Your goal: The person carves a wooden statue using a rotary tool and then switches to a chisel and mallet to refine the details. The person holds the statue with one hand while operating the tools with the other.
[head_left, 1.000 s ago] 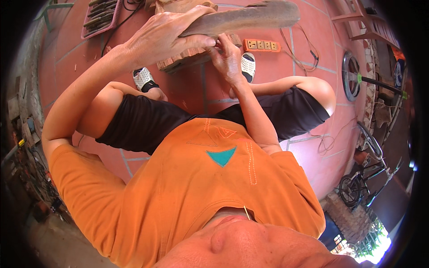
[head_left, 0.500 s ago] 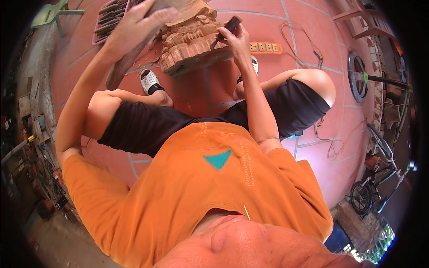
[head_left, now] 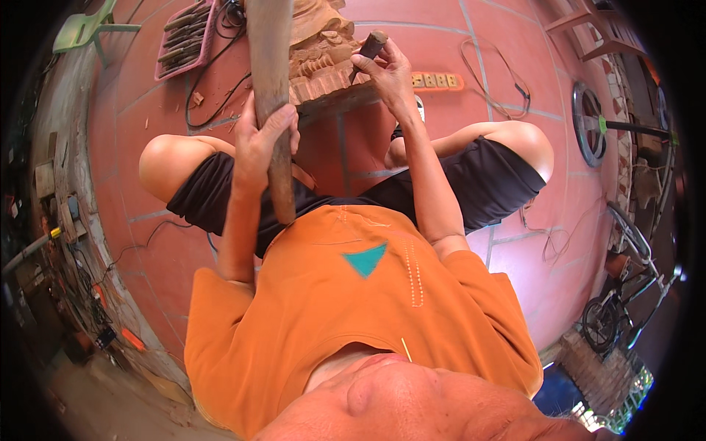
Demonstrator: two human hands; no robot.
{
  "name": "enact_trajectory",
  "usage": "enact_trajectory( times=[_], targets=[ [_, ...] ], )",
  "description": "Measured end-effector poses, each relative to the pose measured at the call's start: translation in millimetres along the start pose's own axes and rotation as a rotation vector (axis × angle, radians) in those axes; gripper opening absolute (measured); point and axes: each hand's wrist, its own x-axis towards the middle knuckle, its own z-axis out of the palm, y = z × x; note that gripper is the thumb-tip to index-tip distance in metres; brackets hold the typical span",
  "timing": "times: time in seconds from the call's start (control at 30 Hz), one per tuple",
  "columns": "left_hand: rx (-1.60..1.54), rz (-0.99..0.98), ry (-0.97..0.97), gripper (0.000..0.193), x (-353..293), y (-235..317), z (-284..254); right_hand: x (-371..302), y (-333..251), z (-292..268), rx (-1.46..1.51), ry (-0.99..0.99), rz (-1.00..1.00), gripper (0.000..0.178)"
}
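Observation:
In front of me on the tiled floor stands a carved wooden piece, with folds and a ridged lower edge. My left hand is closed around a long wooden mallet. It is held upright in the picture, its narrow end near my lap and its wide part covering the carving's left side. My right hand grips a dark-handled chisel at the carving's right side. Its short blade points down toward the ridged edge; whether the tip touches the wood I cannot tell.
A pink basket of several carving tools lies at the far left, near a black cable and wood chips. An orange power strip sits right of the carving. A green chair, a wheel and a bicycle stand around the edges.
My left hand has come down and to the right with the mallet, which has swung from tilted to nearly upright. My right hand keeps the chisel at the carving, shifted only slightly.

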Motion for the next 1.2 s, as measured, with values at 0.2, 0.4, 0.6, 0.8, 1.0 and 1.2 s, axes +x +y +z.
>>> enact_trajectory(
  times=[0.2,0.4,0.6,0.8,1.0,1.2],
  targets=[
    [-0.05,-0.074,0.135,0.027,-7,-38,-6,-3,-15,15,-0.107,-0.104,-0.033,0.04],
    [-0.014,-0.079,0.183,0.025,-7,-44,-21,4,-19,17,-0.354,-0.096,-0.134,0.044],
    [-0.117,0.083,0.348,0.021,6,-55,-47,24,-11,20,-0.276,-0.194,-0.049,0.049],
    [-0.015,0.086,0.363,0.023,12,-64,-51,26,-5,17,-0.395,-0.286,0.001,0.046],
    [0.046,0.026,0.288,0.028,12,-66,-41,10,-12,22,-0.528,-0.389,-0.197,0.043],
    [-0.026,0.007,0.249,0.029,11,-63,-33,2,-18,18,-0.49,-0.396,-0.07,0.034]
  ],
)
